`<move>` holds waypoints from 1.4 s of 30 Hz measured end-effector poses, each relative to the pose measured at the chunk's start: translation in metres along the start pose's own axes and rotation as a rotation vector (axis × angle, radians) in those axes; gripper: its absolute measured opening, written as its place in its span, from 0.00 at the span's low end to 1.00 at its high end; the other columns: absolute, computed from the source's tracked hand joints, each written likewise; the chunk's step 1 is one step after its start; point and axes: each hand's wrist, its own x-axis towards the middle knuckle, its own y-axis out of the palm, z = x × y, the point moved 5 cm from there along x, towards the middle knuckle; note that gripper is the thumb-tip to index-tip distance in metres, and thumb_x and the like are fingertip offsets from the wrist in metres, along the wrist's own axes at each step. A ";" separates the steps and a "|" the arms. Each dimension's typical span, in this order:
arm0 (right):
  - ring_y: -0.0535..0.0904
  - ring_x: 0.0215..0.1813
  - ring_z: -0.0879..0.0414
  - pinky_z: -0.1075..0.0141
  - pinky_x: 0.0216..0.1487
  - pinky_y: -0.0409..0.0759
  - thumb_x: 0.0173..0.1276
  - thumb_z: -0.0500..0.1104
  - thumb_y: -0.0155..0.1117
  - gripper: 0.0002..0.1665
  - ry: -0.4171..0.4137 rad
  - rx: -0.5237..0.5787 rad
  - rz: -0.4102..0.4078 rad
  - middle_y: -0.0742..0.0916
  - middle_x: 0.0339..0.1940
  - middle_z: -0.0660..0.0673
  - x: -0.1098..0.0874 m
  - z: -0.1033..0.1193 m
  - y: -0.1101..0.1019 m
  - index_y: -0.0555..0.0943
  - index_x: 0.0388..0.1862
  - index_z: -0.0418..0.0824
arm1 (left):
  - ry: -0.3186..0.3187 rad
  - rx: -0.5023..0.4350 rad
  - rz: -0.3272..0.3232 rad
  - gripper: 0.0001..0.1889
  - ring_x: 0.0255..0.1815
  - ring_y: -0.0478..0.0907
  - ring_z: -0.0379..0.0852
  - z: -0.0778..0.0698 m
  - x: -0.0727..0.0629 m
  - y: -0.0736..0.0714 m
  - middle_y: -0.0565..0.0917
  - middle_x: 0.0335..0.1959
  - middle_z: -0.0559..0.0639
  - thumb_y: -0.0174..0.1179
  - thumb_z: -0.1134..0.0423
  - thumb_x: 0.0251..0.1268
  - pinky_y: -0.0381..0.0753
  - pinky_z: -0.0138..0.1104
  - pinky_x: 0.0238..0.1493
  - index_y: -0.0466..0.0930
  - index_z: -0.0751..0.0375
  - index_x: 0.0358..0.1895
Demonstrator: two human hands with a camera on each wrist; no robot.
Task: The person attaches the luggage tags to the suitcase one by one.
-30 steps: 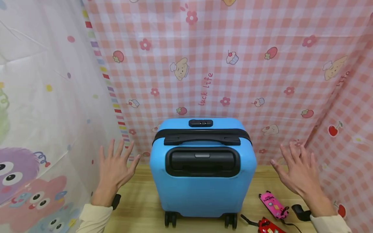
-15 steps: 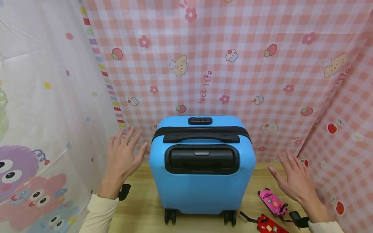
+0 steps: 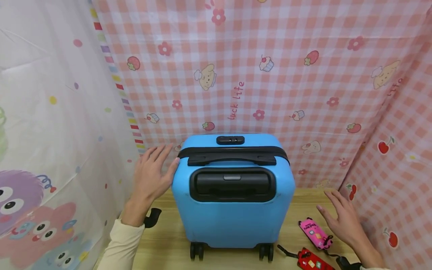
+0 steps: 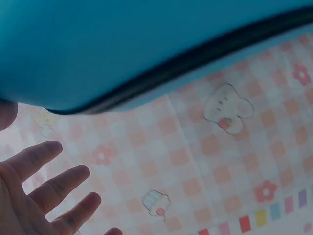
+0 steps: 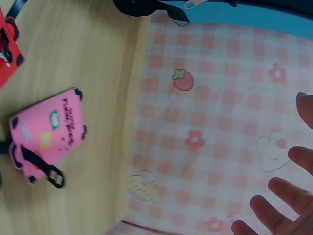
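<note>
A light blue suitcase (image 3: 233, 225) stands upright on black wheels in the middle of the head view. On its top are a black carry handle (image 3: 231, 160) and a combination lock (image 3: 230, 140); a recessed black pull handle (image 3: 233, 183) faces me. My left hand (image 3: 153, 176) is at the suitcase's upper left corner, fingers spread, thumb tip right at the shell. In the left wrist view its fingers (image 4: 61, 188) extend below the blue shell. My right hand (image 3: 344, 221) hovers with fingers extended to the right of the suitcase, holding nothing.
A pink luggage tag (image 3: 315, 233) and a red luggage tag (image 3: 314, 260) lie on the wood-grain surface (image 3: 162, 240) at right, near my right hand. A pink checked cloth (image 3: 290, 90) hangs behind, with a white printed cloth (image 3: 67, 123) on the left.
My left hand has moved right, up to the suitcase's corner. My right hand has lowered toward the luggage tags. The suitcase stays in place.
</note>
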 end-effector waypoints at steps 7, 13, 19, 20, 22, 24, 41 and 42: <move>0.62 0.63 0.21 0.29 0.51 0.63 0.76 0.49 0.58 0.35 0.159 0.046 0.124 0.69 0.65 0.21 -0.013 -0.023 0.009 0.64 0.71 0.27 | 0.002 -0.112 0.019 0.27 0.68 0.68 0.59 -0.014 0.008 -0.003 0.76 0.67 0.58 0.57 0.48 0.69 0.64 0.59 0.67 0.75 0.55 0.68; 0.67 0.60 0.22 0.32 0.48 0.72 0.78 0.55 0.51 0.40 0.339 0.070 0.213 0.67 0.66 0.20 -0.026 -0.051 0.014 0.60 0.73 0.26 | 0.035 -0.209 0.059 0.27 0.69 0.68 0.58 -0.032 0.012 -0.002 0.75 0.67 0.57 0.56 0.50 0.71 0.64 0.58 0.68 0.74 0.56 0.69; 0.65 0.64 0.22 0.36 0.54 0.74 0.78 0.64 0.44 0.48 0.518 0.140 0.322 0.63 0.70 0.19 -0.039 -0.078 0.022 0.54 0.76 0.25 | 0.061 -0.340 0.129 0.27 0.71 0.65 0.57 -0.047 0.012 0.003 0.72 0.70 0.57 0.55 0.51 0.73 0.62 0.58 0.69 0.72 0.57 0.70; 0.64 0.65 0.23 0.38 0.54 0.75 0.77 0.65 0.43 0.49 0.549 0.159 0.342 0.62 0.70 0.19 -0.043 -0.082 0.025 0.53 0.76 0.26 | 0.061 -0.365 0.143 0.27 0.72 0.65 0.57 -0.049 0.012 0.005 0.72 0.71 0.57 0.54 0.51 0.73 0.61 0.58 0.70 0.71 0.56 0.71; 0.65 0.66 0.24 0.41 0.54 0.77 0.77 0.66 0.42 0.49 0.603 0.189 0.367 0.63 0.71 0.20 -0.050 -0.089 0.030 0.53 0.77 0.27 | 0.059 -0.401 0.171 0.27 0.74 0.62 0.57 -0.052 0.011 0.006 0.70 0.72 0.57 0.53 0.50 0.74 0.59 0.59 0.71 0.70 0.55 0.71; 0.63 0.68 0.26 0.43 0.55 0.77 0.76 0.69 0.40 0.51 0.671 0.244 0.391 0.62 0.72 0.21 -0.057 -0.094 0.037 0.52 0.77 0.29 | 0.055 -0.429 0.188 0.27 0.76 0.60 0.58 -0.055 0.011 0.008 0.69 0.73 0.56 0.53 0.50 0.74 0.57 0.59 0.73 0.70 0.54 0.72; 0.70 0.63 0.28 0.47 0.51 0.79 0.74 0.67 0.50 0.54 0.808 0.337 0.527 0.66 0.67 0.18 -0.090 -0.123 0.075 0.50 0.76 0.26 | -0.006 -0.406 0.197 0.30 0.77 0.58 0.54 -0.059 0.006 0.019 0.70 0.73 0.51 0.55 0.48 0.72 0.55 0.62 0.71 0.65 0.50 0.75; 0.72 0.61 0.29 0.47 0.51 0.80 0.73 0.66 0.53 0.54 0.801 0.321 0.516 0.68 0.66 0.18 -0.091 -0.124 0.076 0.52 0.76 0.25 | -0.006 -0.403 0.199 0.31 0.77 0.58 0.54 -0.060 0.005 0.020 0.69 0.73 0.51 0.56 0.48 0.72 0.55 0.62 0.71 0.65 0.50 0.75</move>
